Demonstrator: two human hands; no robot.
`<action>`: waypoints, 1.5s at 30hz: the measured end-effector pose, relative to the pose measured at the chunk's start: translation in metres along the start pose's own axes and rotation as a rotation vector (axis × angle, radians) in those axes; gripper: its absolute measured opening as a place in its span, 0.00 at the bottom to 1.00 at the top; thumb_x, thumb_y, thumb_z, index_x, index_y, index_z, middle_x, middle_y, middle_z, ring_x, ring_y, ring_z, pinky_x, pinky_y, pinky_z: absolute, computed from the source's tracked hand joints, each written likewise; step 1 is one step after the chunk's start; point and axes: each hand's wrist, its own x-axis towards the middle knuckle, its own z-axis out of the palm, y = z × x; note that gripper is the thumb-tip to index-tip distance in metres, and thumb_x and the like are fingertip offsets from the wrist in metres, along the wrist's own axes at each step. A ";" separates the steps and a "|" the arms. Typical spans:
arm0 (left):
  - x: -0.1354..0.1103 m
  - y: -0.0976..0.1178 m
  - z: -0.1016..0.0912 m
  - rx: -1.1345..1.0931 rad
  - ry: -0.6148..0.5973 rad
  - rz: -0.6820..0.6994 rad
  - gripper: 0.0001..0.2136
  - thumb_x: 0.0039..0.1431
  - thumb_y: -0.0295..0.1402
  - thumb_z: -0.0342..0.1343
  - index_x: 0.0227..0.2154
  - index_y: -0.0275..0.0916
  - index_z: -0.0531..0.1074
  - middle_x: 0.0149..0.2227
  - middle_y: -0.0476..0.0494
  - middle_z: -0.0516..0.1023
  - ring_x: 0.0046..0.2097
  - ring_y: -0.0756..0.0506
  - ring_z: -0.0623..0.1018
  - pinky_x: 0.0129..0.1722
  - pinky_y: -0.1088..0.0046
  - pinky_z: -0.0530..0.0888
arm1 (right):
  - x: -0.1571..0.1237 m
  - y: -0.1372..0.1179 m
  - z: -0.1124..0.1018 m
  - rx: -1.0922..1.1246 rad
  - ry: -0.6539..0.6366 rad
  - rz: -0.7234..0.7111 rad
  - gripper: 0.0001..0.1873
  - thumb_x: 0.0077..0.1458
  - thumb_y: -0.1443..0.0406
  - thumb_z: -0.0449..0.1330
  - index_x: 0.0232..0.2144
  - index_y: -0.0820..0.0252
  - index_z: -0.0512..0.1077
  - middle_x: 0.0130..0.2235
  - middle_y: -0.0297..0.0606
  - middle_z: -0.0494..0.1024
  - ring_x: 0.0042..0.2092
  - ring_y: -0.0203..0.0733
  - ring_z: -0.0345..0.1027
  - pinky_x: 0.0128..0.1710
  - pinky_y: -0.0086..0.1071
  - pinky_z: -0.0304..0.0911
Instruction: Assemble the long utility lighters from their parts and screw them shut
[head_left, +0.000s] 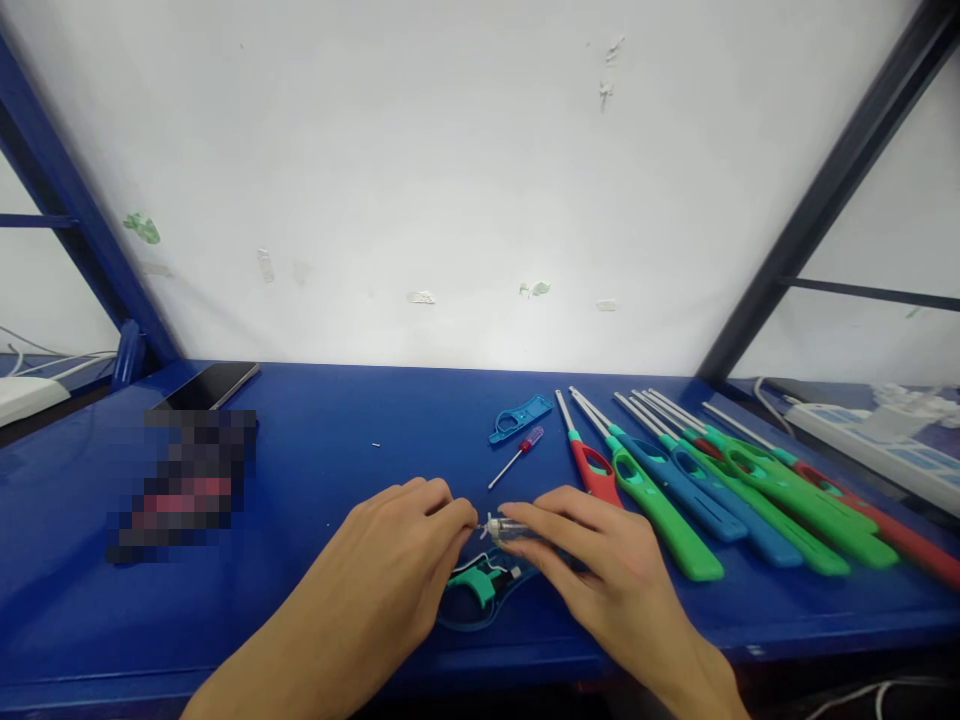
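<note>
My right hand [600, 545] pinches a clear lighter fuel tank [504, 527] with a pale valve end that points left. Thumb and index finger of my left hand [405, 550] are pressed together at that valve end; what lies between their tips is too small to make out. Below both hands is an opened blue lighter half-shell [469, 625], partly covered by them. Inside it sit a green trigger [480, 582] and a bent wire. Beyond my hands are a screwdriver [517, 457] with a purple clear handle and a loose blue shell piece [521, 418].
Several long-necked lighters in red [598, 475], green [664, 515] and blue lie fanned out on the right. A phone [214, 385] and a pixelated dark item [187, 490] lie left. A tiny metal pin [376, 444] rests mid-table. Behind the blue table [315, 400] stands a white wall.
</note>
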 end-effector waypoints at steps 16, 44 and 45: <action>-0.001 -0.003 0.006 0.041 -0.029 0.051 0.13 0.74 0.23 0.46 0.41 0.43 0.75 0.39 0.47 0.76 0.38 0.40 0.77 0.40 0.61 0.72 | -0.001 0.002 0.000 0.008 -0.014 -0.002 0.11 0.67 0.67 0.67 0.51 0.58 0.82 0.39 0.37 0.83 0.36 0.38 0.78 0.37 0.30 0.73; -0.001 -0.004 0.009 0.115 0.008 0.213 0.12 0.75 0.22 0.46 0.42 0.40 0.74 0.40 0.46 0.78 0.39 0.41 0.77 0.39 0.61 0.73 | -0.002 0.002 0.000 0.040 -0.024 0.000 0.10 0.70 0.66 0.65 0.51 0.58 0.83 0.41 0.38 0.85 0.37 0.38 0.81 0.39 0.28 0.75; -0.001 -0.003 0.009 0.119 0.004 0.217 0.12 0.75 0.22 0.46 0.41 0.40 0.74 0.40 0.46 0.78 0.39 0.40 0.78 0.39 0.61 0.73 | -0.002 0.002 0.000 0.040 -0.024 0.000 0.10 0.70 0.66 0.65 0.51 0.57 0.83 0.41 0.39 0.85 0.37 0.38 0.81 0.39 0.28 0.75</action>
